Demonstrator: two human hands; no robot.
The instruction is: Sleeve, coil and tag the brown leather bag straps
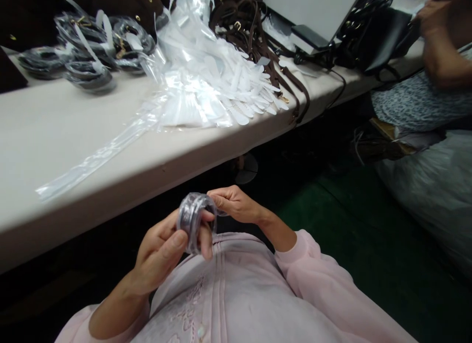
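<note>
My left hand (162, 252) is closed round a coiled dark strap wrapped in clear plastic (192, 216), thumb and fingers gripping it just below the table edge. My right hand (236, 203) pinches the upper right side of the same wrapped coil. Both hands are held in front of my pink top, close to my chest.
The white table (55, 131) carries a long clear plastic sleeve (99, 156), a heap of clear bags (206, 77), several wrapped strap coils (88, 77) at the back left, brown straps (254, 33) and black bags (379, 33). Another person's arm (442, 43) is at the right.
</note>
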